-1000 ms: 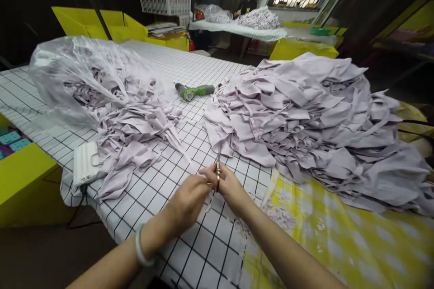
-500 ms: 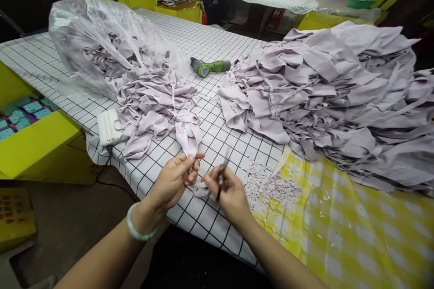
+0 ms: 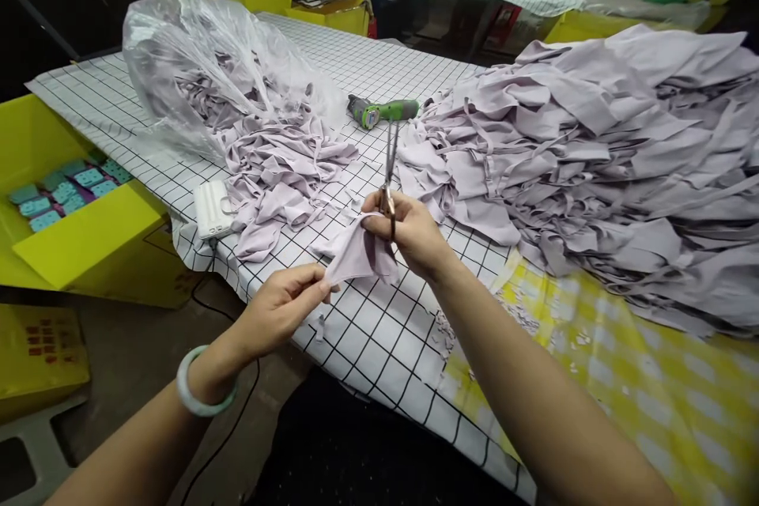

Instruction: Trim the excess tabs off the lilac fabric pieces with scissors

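Between my hands stretches a pale lilac fabric piece (image 3: 361,253). My left hand (image 3: 290,296) pinches its lower left corner between thumb and fingers. The upper edge is gripped by my right hand (image 3: 406,229), which also carries scissors (image 3: 390,182) with the blades pointing up and away from me. Beyond my hands, a pile of similar fabric pieces (image 3: 278,166) spills from a clear plastic bag (image 3: 171,32) on the left. A much larger heap of fabric pieces (image 3: 581,134) covers the right side of the table.
A green and grey handheld tool (image 3: 385,111) lies on the grid-patterned tablecloth (image 3: 356,332). The white power bank (image 3: 212,209) sits at the left edge with a cable. Small fabric scraps (image 3: 444,336) lie near a yellow checked cloth (image 3: 593,395). Yellow boxes (image 3: 88,245) stand left.
My right hand has moved up and forward and now grips the fabric piece's upper edge. The piece has come away from the left pile and spans both hands. The view has shifted slightly.
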The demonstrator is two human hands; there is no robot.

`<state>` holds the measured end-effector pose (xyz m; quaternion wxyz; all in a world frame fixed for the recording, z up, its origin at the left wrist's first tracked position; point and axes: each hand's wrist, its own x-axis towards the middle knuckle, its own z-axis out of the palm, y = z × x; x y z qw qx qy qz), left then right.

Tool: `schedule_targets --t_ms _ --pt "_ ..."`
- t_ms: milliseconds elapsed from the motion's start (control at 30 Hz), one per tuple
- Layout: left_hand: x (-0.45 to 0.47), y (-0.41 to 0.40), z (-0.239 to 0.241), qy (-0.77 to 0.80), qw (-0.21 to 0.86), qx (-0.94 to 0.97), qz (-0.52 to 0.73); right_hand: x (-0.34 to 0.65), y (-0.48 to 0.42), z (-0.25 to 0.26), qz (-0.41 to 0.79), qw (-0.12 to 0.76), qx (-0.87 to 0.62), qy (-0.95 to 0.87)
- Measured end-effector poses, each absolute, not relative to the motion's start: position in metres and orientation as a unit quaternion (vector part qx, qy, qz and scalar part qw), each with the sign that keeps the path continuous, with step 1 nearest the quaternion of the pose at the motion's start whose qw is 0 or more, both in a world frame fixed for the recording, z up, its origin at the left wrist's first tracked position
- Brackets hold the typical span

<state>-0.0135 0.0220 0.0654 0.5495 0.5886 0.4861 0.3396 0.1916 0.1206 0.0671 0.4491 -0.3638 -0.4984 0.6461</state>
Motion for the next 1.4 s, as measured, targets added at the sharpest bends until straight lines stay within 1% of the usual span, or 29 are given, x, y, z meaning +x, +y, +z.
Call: schedule_targets --t_ms 67,133,200,300,333,367,400,500,600,700,767,833,900,967,1033,1100,1167,1233,1333,1400 --pt "-0.011 0.022 0.075 0.431 0.584 0.608 0.321 0.187 0.126 0.066 0.663 0.442 -0.361 -0.485" --pt "-0.006 0.024 0.084 0.393 0.583 0.635 0.319 0.181 0.124 0.056 0.685 0.433 -0.363 -0.46" --pt "0.001 0.03 0.091 0.374 0.515 0.692 0.341 0.173 0.116 0.041 0.709 0.419 -0.364 -0.436" --pt "0.017 0.039 0.091 0.382 0.36 0.747 0.409 0.161 0.094 0.017 0.736 0.415 -0.356 -0.399" --pt "0.024 0.042 0.089 0.38 0.338 0.746 0.43 0.158 0.086 0.01 0.74 0.418 -0.354 -0.39" --pt "0.032 0.045 0.085 0.372 0.34 0.738 0.448 0.155 0.079 0.005 0.741 0.421 -0.354 -0.384" --pt "0.039 0.047 0.08 0.361 0.365 0.722 0.465 0.154 0.072 0.002 0.74 0.424 -0.358 -0.38" --pt "0.058 0.049 0.062 0.347 0.488 0.622 0.504 0.168 0.061 0.001 0.724 0.436 -0.384 -0.371" --pt "0.068 0.046 0.045 0.377 0.552 0.54 0.511 0.207 0.053 0.011 0.65 0.445 -0.448 -0.423" --pt "0.073 0.043 0.034 0.381 0.575 0.528 0.495 0.251 0.041 0.022 0.542 0.384 -0.517 -0.54" --pt "0.076 0.042 0.033 0.376 0.589 0.525 0.486 0.266 0.031 0.024 0.519 0.351 -0.526 -0.575" --pt "0.079 0.041 0.037 0.367 0.611 0.513 0.479 0.263 0.023 0.018 0.539 0.378 -0.51 -0.554" --pt "0.081 0.042 0.043 0.354 0.637 0.495 0.473 0.243 0.019 0.009 0.59 0.433 -0.485 -0.478" --pt "0.082 0.044 0.05 0.339 0.657 0.479 0.474 0.217 0.017 0.0 0.65 0.468 -0.457 -0.388" --pt "0.083 0.046 0.053 0.335 0.67 0.465 0.472 0.197 0.016 -0.006 0.693 0.473 -0.432 -0.332" --pt "0.083 0.046 0.052 0.342 0.676 0.455 0.468 0.192 0.014 -0.007 0.704 0.465 -0.419 -0.335" --pt "0.083 0.045 0.047 0.356 0.665 0.466 0.463 0.204 0.011 -0.004 0.676 0.454 -0.437 -0.382" --pt "0.083 0.043 0.041 0.372 0.626 0.506 0.463 0.227 0.008 0.004 0.605 0.43 -0.489 -0.458" --pt "0.085 0.038 0.032 0.374 0.556 0.58 0.463 0.263 0.001 0.018 0.463 0.349 -0.575 -0.577" --pt "0.086 0.035 0.027 0.364 0.543 0.602 0.459 0.278 -0.004 0.025 0.398 0.31 -0.588 -0.632"
